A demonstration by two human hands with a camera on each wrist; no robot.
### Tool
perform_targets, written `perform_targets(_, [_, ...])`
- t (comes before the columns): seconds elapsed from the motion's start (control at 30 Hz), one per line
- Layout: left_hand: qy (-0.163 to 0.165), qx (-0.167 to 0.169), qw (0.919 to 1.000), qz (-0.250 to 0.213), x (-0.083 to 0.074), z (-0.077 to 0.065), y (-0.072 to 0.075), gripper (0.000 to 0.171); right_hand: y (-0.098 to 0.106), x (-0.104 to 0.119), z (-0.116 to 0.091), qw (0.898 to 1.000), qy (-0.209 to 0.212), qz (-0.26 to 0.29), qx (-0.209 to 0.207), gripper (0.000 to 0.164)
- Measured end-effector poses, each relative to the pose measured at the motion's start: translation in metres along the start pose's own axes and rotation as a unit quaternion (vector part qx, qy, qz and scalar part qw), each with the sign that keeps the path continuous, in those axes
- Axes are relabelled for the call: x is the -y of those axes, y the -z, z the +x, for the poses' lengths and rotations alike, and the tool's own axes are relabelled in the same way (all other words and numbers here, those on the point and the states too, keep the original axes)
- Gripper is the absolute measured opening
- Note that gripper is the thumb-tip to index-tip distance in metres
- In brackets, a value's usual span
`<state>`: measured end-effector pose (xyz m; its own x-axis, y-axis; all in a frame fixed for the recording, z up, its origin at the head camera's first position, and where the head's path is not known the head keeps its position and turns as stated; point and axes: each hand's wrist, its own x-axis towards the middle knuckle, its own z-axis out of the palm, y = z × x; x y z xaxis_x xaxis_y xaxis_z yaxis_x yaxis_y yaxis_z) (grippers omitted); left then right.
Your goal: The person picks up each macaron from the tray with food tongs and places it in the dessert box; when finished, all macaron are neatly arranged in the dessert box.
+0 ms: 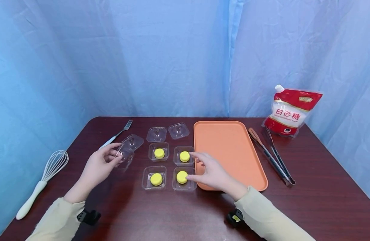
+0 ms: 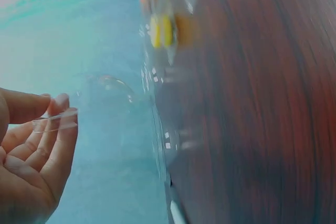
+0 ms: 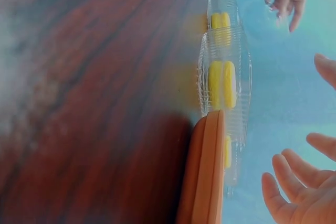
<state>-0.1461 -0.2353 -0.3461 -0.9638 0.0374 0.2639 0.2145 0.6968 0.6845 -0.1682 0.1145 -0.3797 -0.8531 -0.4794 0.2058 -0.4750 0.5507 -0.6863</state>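
My left hand (image 1: 101, 164) pinches a clear domed plastic lid (image 1: 124, 154) by its edge, raised above the table; in the left wrist view the thumb and fingers meet on its rim (image 2: 55, 121). Over the right-hand containers my right hand (image 1: 210, 170) hovers with fingers spread and nothing in it. Its thumb is near the yellow macaron (image 1: 182, 177) in the front right clear container (image 1: 189, 188). Another macaron (image 1: 185, 156) lies in the container behind. On the left are two more uncovered containers, with a front macaron (image 1: 156, 179) and a rear macaron (image 1: 159, 153).
Clear lids lie behind the containers: a left lid (image 1: 156, 134), a right lid (image 1: 178, 130) and one lid (image 1: 135, 141) beyond my left hand. An orange tray (image 1: 224, 147), tongs (image 1: 275, 160) and a sugar pouch (image 1: 291, 112) are right. A whisk (image 1: 43, 182) and fork (image 1: 117, 134) lie left.
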Motion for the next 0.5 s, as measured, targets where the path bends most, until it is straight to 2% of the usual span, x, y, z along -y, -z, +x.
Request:
perform_targets(0.1, [0.018, 0.009, 0.9966, -0.080, -0.004, 0.003, -0.004, 0.046, -0.002, 0.002, 0.001, 1.000, 0.001, -0.014, -0.011, 0.075])
perform_targets(0.2, [0.034, 0.009, 0.9896, -0.140, -0.008, 0.005, -0.010, 0.047, -0.003, 0.005, 0.003, 0.999, 0.004, -0.024, -0.023, 0.079])
perform_targets(0.5, [0.055, 0.006, 0.9659, -0.253, -0.021, 0.012, -0.029, 0.050, -0.007, 0.014, 0.007, 0.998, 0.006, -0.051, -0.044, 0.084])
